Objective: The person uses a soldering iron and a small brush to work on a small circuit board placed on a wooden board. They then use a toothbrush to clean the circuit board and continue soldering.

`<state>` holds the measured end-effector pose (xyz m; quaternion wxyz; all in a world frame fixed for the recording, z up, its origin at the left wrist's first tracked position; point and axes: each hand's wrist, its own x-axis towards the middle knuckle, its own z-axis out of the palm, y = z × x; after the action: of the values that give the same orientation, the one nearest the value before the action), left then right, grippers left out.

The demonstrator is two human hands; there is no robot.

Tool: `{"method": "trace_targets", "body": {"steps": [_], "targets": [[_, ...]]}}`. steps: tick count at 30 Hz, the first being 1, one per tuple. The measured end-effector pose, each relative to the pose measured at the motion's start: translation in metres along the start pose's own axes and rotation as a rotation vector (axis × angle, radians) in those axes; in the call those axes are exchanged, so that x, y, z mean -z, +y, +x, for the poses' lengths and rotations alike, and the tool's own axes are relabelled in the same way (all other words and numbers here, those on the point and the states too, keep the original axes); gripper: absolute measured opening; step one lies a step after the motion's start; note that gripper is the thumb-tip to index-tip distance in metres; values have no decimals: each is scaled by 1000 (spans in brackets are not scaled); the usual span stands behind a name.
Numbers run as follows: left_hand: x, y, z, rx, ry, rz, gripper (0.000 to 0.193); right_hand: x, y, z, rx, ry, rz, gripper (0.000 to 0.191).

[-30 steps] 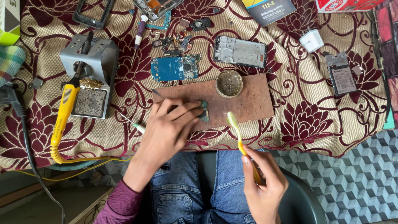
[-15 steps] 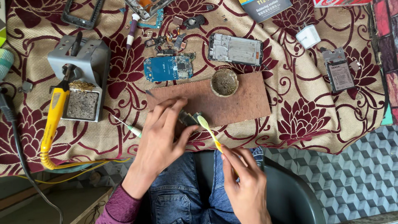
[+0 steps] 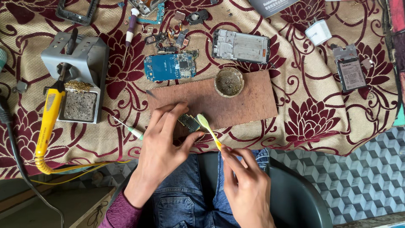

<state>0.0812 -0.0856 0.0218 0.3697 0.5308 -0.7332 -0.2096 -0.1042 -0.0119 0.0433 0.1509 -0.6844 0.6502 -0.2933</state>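
Observation:
My left hand [image 3: 162,145] pinches a small green circuit board [image 3: 188,122] at the near edge of a brown wooden board [image 3: 236,101]. My right hand [image 3: 247,185] grips the yellow handle of a toothbrush [image 3: 209,131], whose head rests against the small circuit board. A round tin of dark paste [image 3: 228,82] stands on the wooden board behind it. A blue phone circuit board [image 3: 170,66] lies on the patterned cloth farther back.
At left, a grey soldering stand [image 3: 78,71] holds a yellow soldering iron [image 3: 49,118] with a cable. A screwdriver [image 3: 131,25], a phone frame [image 3: 240,45], a battery [image 3: 350,71], a white charger [image 3: 318,31] and small parts lie on the floral cloth. Another small tool [image 3: 128,128] lies left of my hand.
My right hand has swung the toothbrush left, from held clear of the table to its head touching the small circuit board. My left hand has stayed on the board.

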Motion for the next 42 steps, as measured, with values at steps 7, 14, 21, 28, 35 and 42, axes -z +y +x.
{"method": "trace_targets", "body": {"steps": [7,14,21,28,35,42], "targets": [[-2,1,3,-12,34,-14,72,-4,-8,8,26,-95,-74,31],[3,1,5,-20,-25,-27,68,2,-14,-2,-84,-136,-187,32],[5,3,7,-20,2,-39,63,2,-12,13,-100,-164,-166,34],[4,1,8,-13,-1,-61,55,5,-15,-4,-103,-97,-146,32],[6,3,6,-36,-42,-6,50,-6,-21,12,-40,-137,-185,38],[4,4,5,-22,6,-26,49,-3,-30,6,-63,-160,-188,42]]}}
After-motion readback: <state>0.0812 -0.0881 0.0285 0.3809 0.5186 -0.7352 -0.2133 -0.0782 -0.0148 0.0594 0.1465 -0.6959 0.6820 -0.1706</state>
